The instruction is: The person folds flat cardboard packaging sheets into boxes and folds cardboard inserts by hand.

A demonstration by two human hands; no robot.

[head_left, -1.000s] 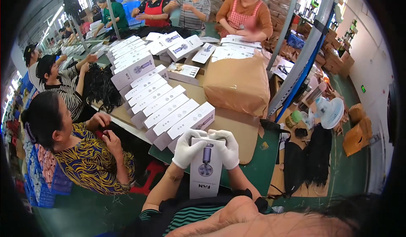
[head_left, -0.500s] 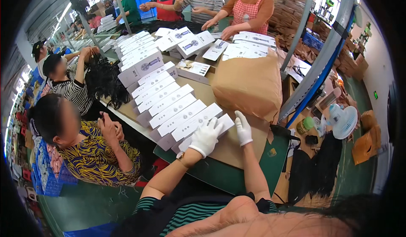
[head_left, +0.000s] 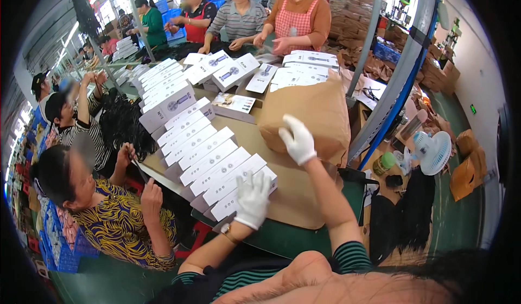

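Note:
A row of long white printed boxes (head_left: 207,162) stands packed side by side on the table in front of me. At the near end of that row my left hand (head_left: 253,200), in a white glove, lies over the nearest box with its fingers spread. My right hand (head_left: 298,141), gloved too, is raised at the front of a brown paper-wrapped bundle (head_left: 304,109). Its fingers are stretched out and hold nothing; whether they touch the paper I cannot tell. More white boxes (head_left: 306,78) show at the bundle's torn top.
Further boxes (head_left: 234,72) lie loosely at the back, beside an open box (head_left: 233,104) with a picture on it. A metal post (head_left: 399,71) rises on the right, near a white fan (head_left: 431,152). Co-workers sit at the left (head_left: 114,206) and stand across the table.
My right hand has moved up and away from the end of the row, to the paper bundle. My left hand has slid slightly back, its fingers spreading. The view has shifted a little.

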